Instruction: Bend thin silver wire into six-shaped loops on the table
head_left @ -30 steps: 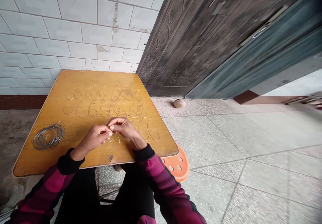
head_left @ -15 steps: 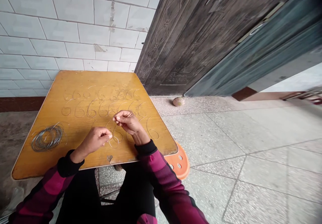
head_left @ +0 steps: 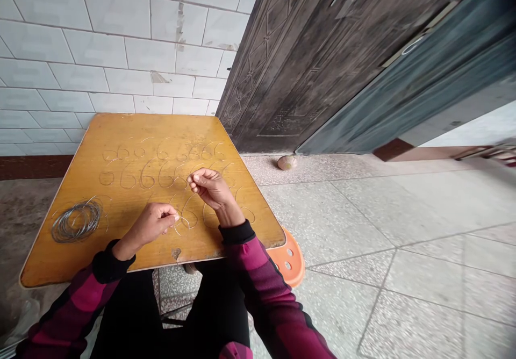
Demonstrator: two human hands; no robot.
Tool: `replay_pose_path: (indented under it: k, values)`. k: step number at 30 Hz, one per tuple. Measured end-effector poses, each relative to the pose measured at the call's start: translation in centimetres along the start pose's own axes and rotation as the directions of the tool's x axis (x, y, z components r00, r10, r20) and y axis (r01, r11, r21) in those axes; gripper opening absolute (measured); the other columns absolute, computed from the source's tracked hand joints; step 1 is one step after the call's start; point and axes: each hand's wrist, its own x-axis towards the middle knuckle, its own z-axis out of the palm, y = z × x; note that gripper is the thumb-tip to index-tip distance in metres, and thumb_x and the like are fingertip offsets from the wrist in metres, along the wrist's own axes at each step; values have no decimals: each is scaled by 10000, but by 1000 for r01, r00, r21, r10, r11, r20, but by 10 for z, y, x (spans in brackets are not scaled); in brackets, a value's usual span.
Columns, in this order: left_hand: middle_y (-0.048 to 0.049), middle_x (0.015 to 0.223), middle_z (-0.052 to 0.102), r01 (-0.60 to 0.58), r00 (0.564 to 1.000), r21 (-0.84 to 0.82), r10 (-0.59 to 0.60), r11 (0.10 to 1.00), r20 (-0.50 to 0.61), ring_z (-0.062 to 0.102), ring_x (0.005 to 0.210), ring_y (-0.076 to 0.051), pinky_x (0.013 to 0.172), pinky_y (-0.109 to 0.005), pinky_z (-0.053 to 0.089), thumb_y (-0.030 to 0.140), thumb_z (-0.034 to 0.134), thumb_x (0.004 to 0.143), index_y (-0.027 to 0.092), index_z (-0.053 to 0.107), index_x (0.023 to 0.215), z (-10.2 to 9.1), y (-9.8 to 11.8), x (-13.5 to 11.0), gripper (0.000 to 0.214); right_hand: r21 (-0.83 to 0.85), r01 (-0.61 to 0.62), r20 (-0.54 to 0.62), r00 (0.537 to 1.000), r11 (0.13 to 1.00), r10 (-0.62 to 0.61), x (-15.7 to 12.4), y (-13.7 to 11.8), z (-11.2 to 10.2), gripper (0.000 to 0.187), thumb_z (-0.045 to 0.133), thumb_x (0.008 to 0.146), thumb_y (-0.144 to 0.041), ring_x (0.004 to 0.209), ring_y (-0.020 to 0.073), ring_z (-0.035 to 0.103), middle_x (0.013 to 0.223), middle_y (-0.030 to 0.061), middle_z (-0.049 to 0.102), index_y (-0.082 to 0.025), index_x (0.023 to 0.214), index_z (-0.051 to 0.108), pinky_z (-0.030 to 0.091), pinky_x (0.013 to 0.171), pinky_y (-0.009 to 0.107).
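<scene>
Right hand (head_left: 213, 191) has moved farther from left hand (head_left: 152, 223)

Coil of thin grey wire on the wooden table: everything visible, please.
The coil of thin grey metallic-looking wire is a loose, roughly round bundle of many overlapping loops, too tangled to count, with stray strands reaching beyond its outline. It lies flat on the yellow-brown wood-look table, near the left edge. Neither the bare left hand nor the bare right hand touches it.
</scene>
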Motion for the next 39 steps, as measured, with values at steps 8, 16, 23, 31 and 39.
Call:
replay_pose_path:
  k: [8,16,23,31,39]
  values:
    - [46,464,489,17,1000,-38,-17,999,-9,468,411,-87,459,-207,352,272,544,755,162,560,597,-1,0,0,193,162,17,-48,999,987,-9,0,-13,-6,201,851,584,-215,567,45,591,697,-19,683,-181,669,672,507,510,116]
    - [30,503,524,46,992,-176,-66,983,-110,463,425,-80,468,-212,376,312,565,762,158,559,578,-2,1,2,240,216,107,-302,952,970,-38,-14,-9,-12,191,795,665,-250,606,48,591,747,-29,664,-189,765,645,500,550,133]
    - [36,494,525,17,983,-129,-41,991,-181,468,429,-84,467,-210,373,296,542,795,171,567,596,1,-3,3,236,-379,151,-241,936,913,-255,-42,42,26,254,680,781,-385,683,114,585,817,17,658,-205,957,648,458,607,235]
    - [46,480,508,21,985,-107,-38,994,-165,471,417,-85,463,-213,364,291,559,783,174,560,586,3,-6,4,229,-460,200,-149,943,865,-297,-31,41,40,250,666,777,-343,592,113,544,692,-15,627,-204,976,609,418,574,248]
    - [31,530,551,-10,967,-351,-80,936,-242,489,465,-84,520,-219,404,310,605,780,157,601,640,-4,-11,5,207,-682,208,-34,949,701,-315,-50,37,24,145,674,794,-342,646,135,559,763,28,668,-212,849,707,419,580,257]
